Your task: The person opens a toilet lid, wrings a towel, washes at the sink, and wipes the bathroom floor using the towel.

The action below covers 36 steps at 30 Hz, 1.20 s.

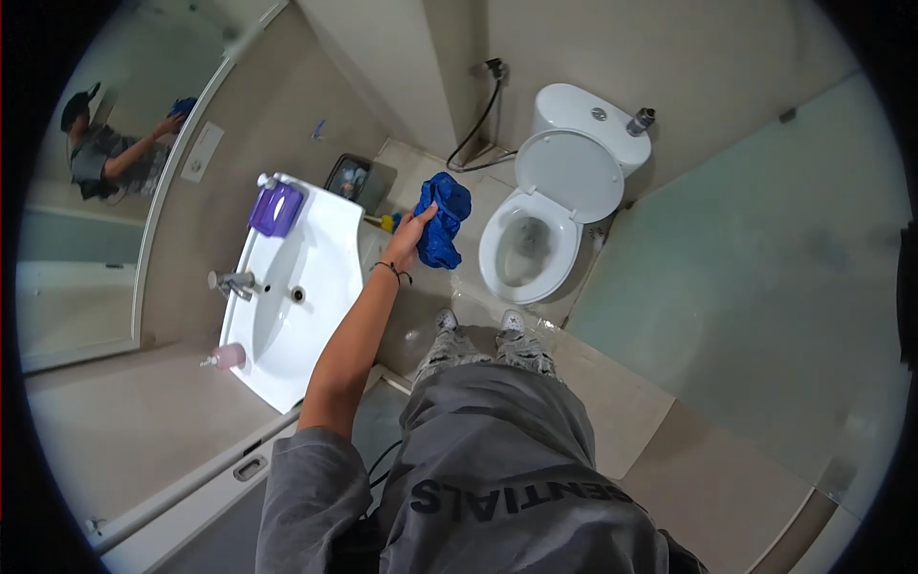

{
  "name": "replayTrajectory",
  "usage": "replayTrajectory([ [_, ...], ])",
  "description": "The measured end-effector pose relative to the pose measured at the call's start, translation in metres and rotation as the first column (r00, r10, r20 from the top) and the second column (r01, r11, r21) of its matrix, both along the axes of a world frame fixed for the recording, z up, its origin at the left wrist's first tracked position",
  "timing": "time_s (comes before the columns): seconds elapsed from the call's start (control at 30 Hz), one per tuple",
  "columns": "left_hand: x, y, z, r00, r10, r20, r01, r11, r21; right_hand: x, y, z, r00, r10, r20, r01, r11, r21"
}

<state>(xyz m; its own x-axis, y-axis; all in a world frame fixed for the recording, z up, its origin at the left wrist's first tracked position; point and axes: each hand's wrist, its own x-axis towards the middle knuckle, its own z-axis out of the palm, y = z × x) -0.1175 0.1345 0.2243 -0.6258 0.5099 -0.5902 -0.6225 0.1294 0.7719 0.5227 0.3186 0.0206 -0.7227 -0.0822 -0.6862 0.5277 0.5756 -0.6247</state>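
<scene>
My left hand is closed around a crumpled, shiny blue plastic bag, held out over the floor between the sink and the toilet. A dark bracelet circles that wrist. To the right of the bag stands the white toilet, lid raised and bowl exposed. Behind my hand, a small dark bin with some contents sits beside the sink. Something yellow lies close to my fingers, partly hidden. My right hand is out of view.
On the left, the white sink carries a purple container, a faucet and a pink soap bottle. A frosted glass panel borders the right. The floor looks wet near my shoes. A black hose hangs by the wall.
</scene>
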Motion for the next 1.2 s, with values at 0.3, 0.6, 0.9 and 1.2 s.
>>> replayTrajectory([
  [0.3, 0.054, 0.093, -0.023, 0.998, -0.048, 0.029, 0.048, 0.999, -0.008, -0.072, 0.062, -0.062, 0.807, -0.586, -0.07, 0.585, 0.81, -0.038],
  [0.6, 0.086, 0.123, -0.051, 0.937, -0.34, -0.079, 0.346, 0.935, 0.082, -0.395, 0.098, 0.129, 0.553, -0.793, 0.254, 0.575, 0.143, -0.806],
  [0.9, 0.081, 0.135, -0.142, 0.474, -0.48, -0.738, 0.553, 0.815, -0.175, -0.45, 0.077, 0.071, 0.094, -0.991, 0.095, 0.792, 0.016, -0.61],
  [1.2, 0.088, 0.143, -0.135, 0.472, -0.428, -0.771, 0.566, 0.817, -0.107, -0.409, 0.041, 0.086, -0.118, -0.992, 0.031, 0.795, -0.113, -0.596],
])
